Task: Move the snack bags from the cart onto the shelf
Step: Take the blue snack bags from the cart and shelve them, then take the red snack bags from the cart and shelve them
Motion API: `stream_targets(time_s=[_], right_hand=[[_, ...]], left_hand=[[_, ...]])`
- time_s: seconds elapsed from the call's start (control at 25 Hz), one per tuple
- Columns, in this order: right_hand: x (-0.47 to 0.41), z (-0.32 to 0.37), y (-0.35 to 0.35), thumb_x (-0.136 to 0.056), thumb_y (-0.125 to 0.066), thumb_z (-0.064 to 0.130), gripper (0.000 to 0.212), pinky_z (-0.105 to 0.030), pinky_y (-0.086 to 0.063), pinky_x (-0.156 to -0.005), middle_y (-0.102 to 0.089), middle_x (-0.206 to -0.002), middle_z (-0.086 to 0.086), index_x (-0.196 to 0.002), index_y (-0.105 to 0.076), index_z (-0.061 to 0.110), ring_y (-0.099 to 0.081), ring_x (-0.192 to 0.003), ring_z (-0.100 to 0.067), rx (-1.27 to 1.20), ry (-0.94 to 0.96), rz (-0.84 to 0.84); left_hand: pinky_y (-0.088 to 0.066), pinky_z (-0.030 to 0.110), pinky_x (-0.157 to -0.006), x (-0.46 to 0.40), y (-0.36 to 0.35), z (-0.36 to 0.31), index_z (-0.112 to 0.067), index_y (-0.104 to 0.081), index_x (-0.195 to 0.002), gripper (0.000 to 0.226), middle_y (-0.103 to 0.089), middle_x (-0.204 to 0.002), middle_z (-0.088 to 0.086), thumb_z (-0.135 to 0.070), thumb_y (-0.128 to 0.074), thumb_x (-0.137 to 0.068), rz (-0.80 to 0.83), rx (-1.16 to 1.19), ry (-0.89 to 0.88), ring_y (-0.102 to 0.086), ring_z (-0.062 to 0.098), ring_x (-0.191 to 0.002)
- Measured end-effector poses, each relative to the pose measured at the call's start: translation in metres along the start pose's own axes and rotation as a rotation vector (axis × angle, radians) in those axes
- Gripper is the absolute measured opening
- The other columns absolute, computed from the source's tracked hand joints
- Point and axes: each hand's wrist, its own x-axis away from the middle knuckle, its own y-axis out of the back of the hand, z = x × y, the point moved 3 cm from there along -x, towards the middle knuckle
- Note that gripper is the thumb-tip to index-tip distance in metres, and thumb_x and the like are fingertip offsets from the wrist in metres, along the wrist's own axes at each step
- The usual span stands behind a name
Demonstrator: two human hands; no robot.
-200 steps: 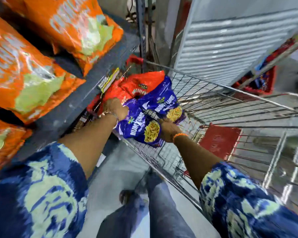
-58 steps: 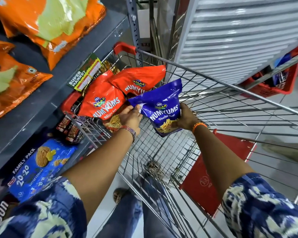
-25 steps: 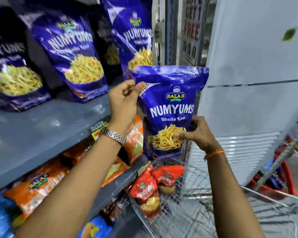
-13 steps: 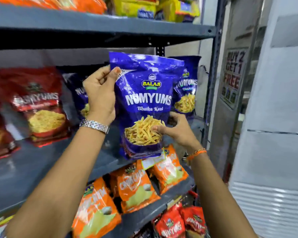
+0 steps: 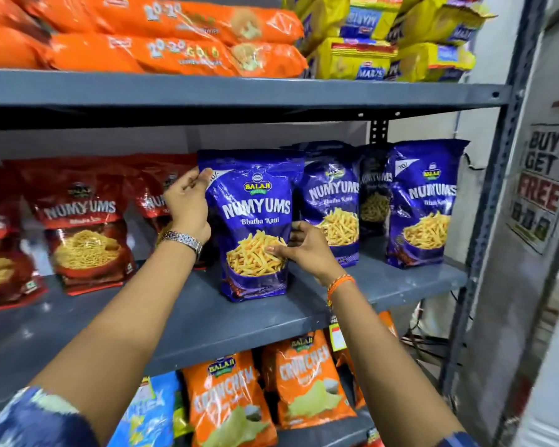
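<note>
A blue Numyums snack bag (image 5: 255, 201) stands upright on the grey middle shelf (image 5: 207, 314), its base resting on the shelf board. My left hand (image 5: 188, 204) pinches its top left corner. My right hand (image 5: 304, 250) grips its lower right side, thumb on the front. Two more blue Numyums bags (image 5: 334, 201) (image 5: 425, 201) stand to its right, and red Numyums bags (image 5: 84, 221) stand to its left. The cart is out of view.
The upper shelf (image 5: 239, 91) holds orange biscuit packs (image 5: 175, 33) and yellow packs (image 5: 384, 37). Orange Crunchem bags (image 5: 304, 379) lie on the shelf below. A grey upright post (image 5: 497, 188) bounds the shelf on the right, beside a "Buy 2 Get 1 Free" sign (image 5: 542, 182).
Both hands lifted the blue bag out of the cart, raised it to the middle shelf and set its base down between the red bags and the other blue bags.
</note>
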Motion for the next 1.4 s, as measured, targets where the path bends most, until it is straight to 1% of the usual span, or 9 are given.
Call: stream_targets(time_s=[0.08,0.24,0.32,0.48,0.64,0.84,1.04,1.2,1.4], right_hand=[[-0.006,-0.005,-0.004,-0.063,-0.093,0.012,0.064,-0.033,-0.062,-0.081,-0.074,-0.108,-0.018,-0.117,-0.062,0.002,-0.071,-0.094,-0.022,0.009,-0.012,0.007],[-0.023,-0.007,-0.010,-0.057,-0.095,0.025,0.069,-0.040,-0.061,-0.087,-0.074,-0.109,-0.012,-0.116,-0.063,0.009,-0.072,-0.102,-0.027,0.057,-0.021,0.015],[-0.028,-0.007,-0.009,-0.063,-0.093,0.017,0.063,-0.039,-0.061,-0.087,-0.073,-0.110,-0.015,-0.117,-0.062,0.006,-0.071,-0.104,-0.030,0.045,-0.030,0.017],[-0.034,-0.010,-0.005,-0.066,-0.091,0.009,0.061,-0.043,-0.061,-0.087,-0.072,-0.111,-0.019,-0.117,-0.059,0.002,-0.070,-0.105,-0.032,0.030,-0.057,-0.021],[-0.034,-0.011,-0.003,-0.061,-0.094,0.013,0.071,-0.043,-0.061,-0.087,-0.072,-0.112,-0.015,-0.121,-0.057,0.003,-0.071,-0.104,-0.029,0.009,-0.067,-0.024],[-0.032,-0.013,0.002,-0.064,-0.093,0.014,0.079,-0.039,-0.059,-0.089,-0.066,-0.122,-0.018,-0.130,-0.050,0.003,-0.066,-0.111,-0.030,-0.009,-0.079,-0.007],[-0.014,0.000,0.023,-0.070,-0.089,0.014,0.079,-0.042,-0.054,-0.100,-0.062,-0.124,-0.016,-0.136,-0.046,0.007,-0.063,-0.115,-0.028,-0.032,-0.067,-0.052],[0.023,0.010,0.062,-0.073,-0.086,0.007,0.066,-0.033,-0.056,-0.094,-0.066,-0.121,-0.016,-0.129,-0.052,0.010,-0.066,-0.114,-0.025,-0.130,-0.004,-0.180],[0.098,-0.007,0.130,-0.076,-0.080,-0.003,0.052,-0.027,-0.058,-0.089,-0.071,-0.109,-0.013,-0.122,-0.057,0.004,-0.072,-0.096,-0.017,-0.206,0.080,-0.437]], left_hand=[[-0.051,0.030,-0.072,-0.008,0.009,0.009,0.003,-0.067,-0.114,0.030,-0.068,-0.089,0.005,-0.011,-0.072,-0.088,-0.024,-0.041,0.017,-0.056,0.011,-0.070],[-0.048,0.045,-0.105,-0.021,0.014,0.015,0.000,-0.065,-0.123,0.040,-0.070,-0.121,0.017,-0.013,-0.075,-0.087,-0.079,-0.011,0.065,-0.065,0.020,-0.095],[-0.047,0.046,-0.107,-0.025,0.010,0.017,-0.004,-0.067,-0.120,0.038,-0.070,-0.123,0.019,-0.014,-0.077,-0.085,-0.073,-0.035,0.085,-0.065,0.024,-0.103],[-0.045,0.016,-0.057,-0.027,0.001,0.017,-0.002,-0.065,-0.121,0.038,-0.067,-0.083,0.006,-0.015,-0.075,-0.087,-0.049,-0.083,0.088,-0.057,0.010,-0.061],[-0.043,0.011,-0.047,-0.025,-0.001,0.017,-0.013,-0.066,-0.107,0.019,-0.059,-0.073,-0.002,-0.011,-0.072,-0.089,-0.043,-0.082,0.107,-0.049,-0.007,-0.037],[-0.054,0.016,-0.064,-0.020,0.000,0.018,-0.016,-0.064,-0.097,0.025,-0.071,-0.103,0.009,0.003,-0.073,-0.083,-0.014,-0.063,0.117,-0.068,0.010,-0.073],[-0.057,0.038,-0.096,-0.008,0.003,0.013,-0.005,-0.065,-0.110,0.042,-0.068,-0.101,0.008,0.015,-0.071,-0.074,-0.129,0.051,0.071,-0.068,0.023,-0.096],[-0.056,0.021,-0.072,0.031,0.000,0.002,-0.018,-0.066,-0.090,0.042,-0.064,-0.088,0.000,0.013,-0.076,-0.064,-0.264,-0.016,-0.055,-0.063,0.018,-0.086],[-0.042,0.020,-0.061,0.116,-0.032,0.017,-0.027,-0.060,-0.075,0.040,-0.059,-0.074,-0.007,0.005,-0.079,-0.064,-0.076,-0.081,-0.240,-0.048,0.008,-0.066]])
